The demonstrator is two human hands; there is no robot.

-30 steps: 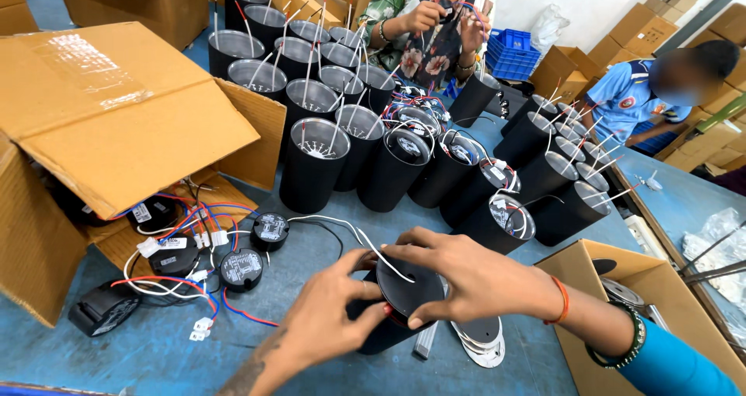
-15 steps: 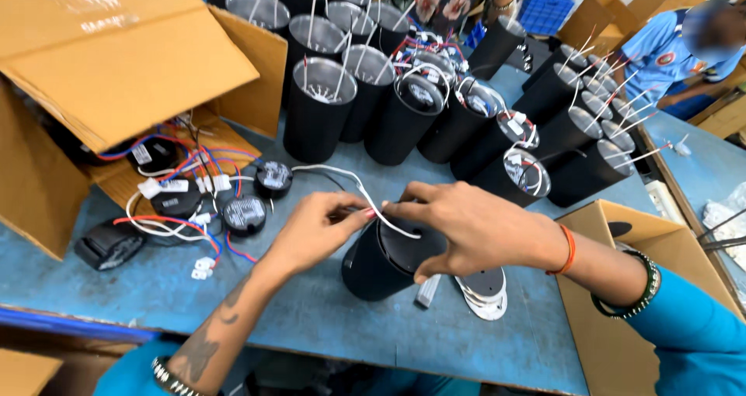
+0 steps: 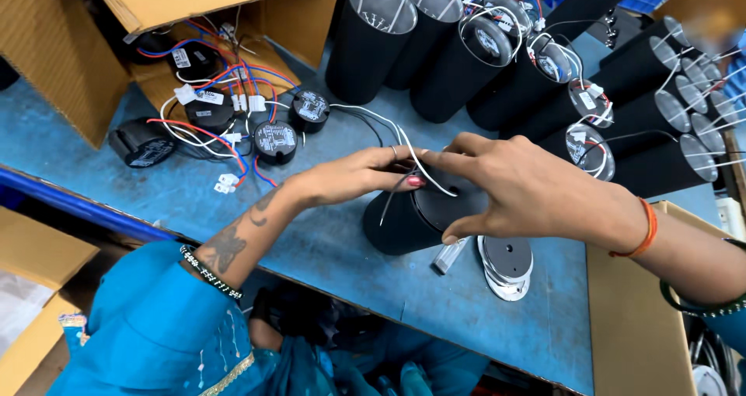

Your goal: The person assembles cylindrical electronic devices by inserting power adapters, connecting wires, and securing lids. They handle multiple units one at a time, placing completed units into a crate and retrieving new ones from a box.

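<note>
A black cylinder housing [image 3: 402,223] stands tilted on the blue table [image 3: 326,248]. My right hand [image 3: 528,188] cups its top end, thumb under the rim and fingers spread over it. My left hand [image 3: 351,177] reaches in from the left and pinches thin white and black wires [image 3: 374,118] just at the cylinder's top, fingertips touching those of the right hand. The wires trail back left toward a small round black driver [image 3: 311,107].
Several round black drivers with red, blue and white leads [image 3: 273,141] lie by an open cardboard box [image 3: 62,62]. Rows of black cylinders [image 3: 374,38] fill the back. A stack of white discs [image 3: 505,268] and a small grey piece [image 3: 449,256] lie beside the cylinder; another box [image 3: 629,326] is at right.
My view has dropped closer to the table. My left hand rose from the cylinder's side to its top and pinched the wires. My right hand stays on the cylinder.
</note>
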